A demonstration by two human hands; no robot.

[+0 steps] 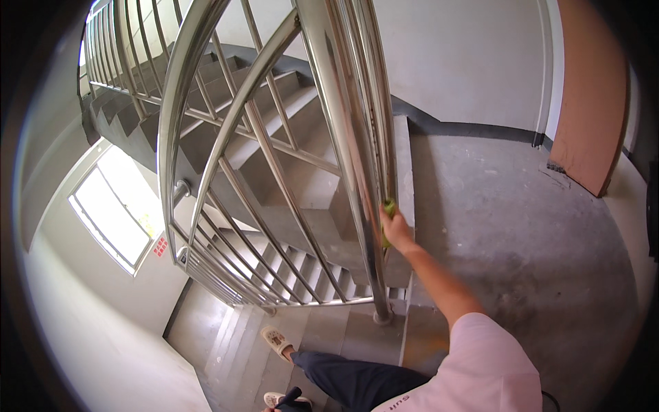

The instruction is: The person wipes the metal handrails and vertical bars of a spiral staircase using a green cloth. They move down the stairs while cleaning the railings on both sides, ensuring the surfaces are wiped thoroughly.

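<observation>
My right hand (397,230) is closed around a crumpled green cloth (389,207). It reaches out to the stainless steel railing, beside its thick end post (360,170), and the cloth appears to touch the thinner bars there. Only a bit of my left hand (269,410) shows at the bottom edge, by the lower end of a black cylindrical object (290,396) that it seems to grip. The rest of that hand is cut off by the frame.
Concrete steps (288,123) climb beyond the railing, and lower steps (293,268) show through its bars. My feet, in beige clogs (276,340), stand on descending steps. A grey landing (479,206) lies right, with a brown door (589,103). A window (116,206) is left.
</observation>
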